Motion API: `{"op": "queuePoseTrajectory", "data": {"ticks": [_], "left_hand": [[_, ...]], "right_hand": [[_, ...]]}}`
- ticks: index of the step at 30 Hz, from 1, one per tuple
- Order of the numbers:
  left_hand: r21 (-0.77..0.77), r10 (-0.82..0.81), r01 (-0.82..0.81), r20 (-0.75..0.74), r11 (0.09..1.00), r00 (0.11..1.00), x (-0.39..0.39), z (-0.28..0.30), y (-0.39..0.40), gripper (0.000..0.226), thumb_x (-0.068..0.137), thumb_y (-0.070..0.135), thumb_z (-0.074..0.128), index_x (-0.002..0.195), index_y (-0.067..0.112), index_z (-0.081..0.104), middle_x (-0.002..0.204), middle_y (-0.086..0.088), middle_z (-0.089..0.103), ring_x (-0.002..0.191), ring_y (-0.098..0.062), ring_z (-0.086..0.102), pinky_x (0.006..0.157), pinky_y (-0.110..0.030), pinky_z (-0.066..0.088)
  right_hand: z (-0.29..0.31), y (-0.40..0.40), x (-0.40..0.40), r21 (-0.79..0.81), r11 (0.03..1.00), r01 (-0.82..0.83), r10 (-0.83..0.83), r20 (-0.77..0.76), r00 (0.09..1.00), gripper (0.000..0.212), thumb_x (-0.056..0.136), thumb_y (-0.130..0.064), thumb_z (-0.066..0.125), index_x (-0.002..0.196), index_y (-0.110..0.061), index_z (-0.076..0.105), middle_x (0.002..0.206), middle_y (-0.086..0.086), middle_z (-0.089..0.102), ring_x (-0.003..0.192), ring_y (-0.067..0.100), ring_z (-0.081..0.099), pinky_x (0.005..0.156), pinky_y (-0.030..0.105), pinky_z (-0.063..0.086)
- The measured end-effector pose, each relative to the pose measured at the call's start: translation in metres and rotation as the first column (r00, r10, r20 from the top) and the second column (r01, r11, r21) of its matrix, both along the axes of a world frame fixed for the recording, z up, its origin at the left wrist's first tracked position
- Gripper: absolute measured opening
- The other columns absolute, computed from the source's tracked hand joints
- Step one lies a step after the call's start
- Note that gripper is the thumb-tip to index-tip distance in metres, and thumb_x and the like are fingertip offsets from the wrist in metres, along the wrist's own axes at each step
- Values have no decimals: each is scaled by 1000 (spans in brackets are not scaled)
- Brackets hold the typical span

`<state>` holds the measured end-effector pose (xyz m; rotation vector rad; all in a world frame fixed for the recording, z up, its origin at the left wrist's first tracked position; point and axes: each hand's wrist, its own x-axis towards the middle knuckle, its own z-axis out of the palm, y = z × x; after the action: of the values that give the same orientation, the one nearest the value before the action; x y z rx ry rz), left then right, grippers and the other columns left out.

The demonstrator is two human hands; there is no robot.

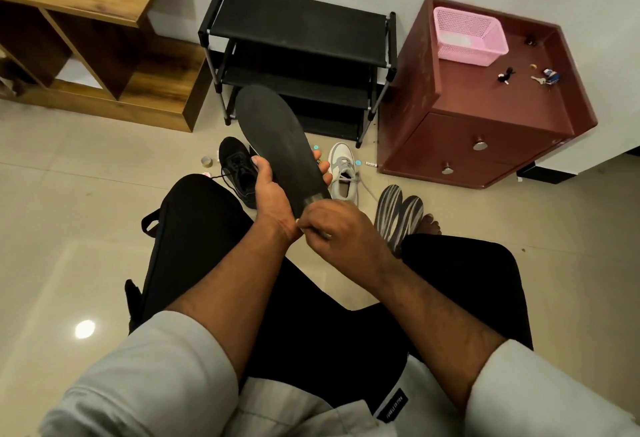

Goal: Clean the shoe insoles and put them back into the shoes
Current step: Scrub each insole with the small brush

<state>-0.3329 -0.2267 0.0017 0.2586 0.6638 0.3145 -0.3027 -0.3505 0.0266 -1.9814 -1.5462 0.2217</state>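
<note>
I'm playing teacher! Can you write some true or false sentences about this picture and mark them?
1. The left hand holds a black insole. True.
2. The pink basket stands on the floor. False: it stands on the red cabinet.
3. A black shoe and a white shoe are on the floor by the rack. True.
4. The right hand is idle. False: its fingers pinch the insole's near end.
5. Two striped insoles lie on the rack. False: they lie on the floor.
</note>
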Motion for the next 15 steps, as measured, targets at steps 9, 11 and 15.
{"op": "queuePoseTrajectory", "data": {"ticks": [9, 11, 15], "left_hand": [[-28, 4, -4, 17, 1000, 1000, -1, -4, 0, 97, 88, 81, 23, 135, 3, 57, 122, -14, 62, 96, -25, 63, 87, -35, 54], [-20, 15, -15, 4, 1000, 1000, 0, -5, -1, 94, 89, 79, 22, 132, 4, 59, 122, -14, 64, 98, -25, 64, 85, -36, 55], [-1, -20, 20, -9, 1000, 1000, 0, -5, -1, 97, 88, 81, 23, 133, 3, 58, 124, -15, 62, 96, -25, 64, 81, -36, 57]], "right_hand": [[-14, -23, 27, -102, 989, 103, -104, -1, 995, 11, 82, -6, 65, 91, -11, 70, 89, 3, 68, 83, 14, 60, 75, 41, 54], [-14, -27, 31, -103, 985, 137, -138, -1, 990, 11, 82, -5, 66, 91, -10, 70, 88, 4, 68, 81, 15, 60, 73, 43, 54], [-6, -12, 11, -35, 997, 63, -63, -8, 998, 11, 80, -4, 66, 89, -8, 71, 88, 5, 68, 82, 16, 61, 76, 35, 52]]}}
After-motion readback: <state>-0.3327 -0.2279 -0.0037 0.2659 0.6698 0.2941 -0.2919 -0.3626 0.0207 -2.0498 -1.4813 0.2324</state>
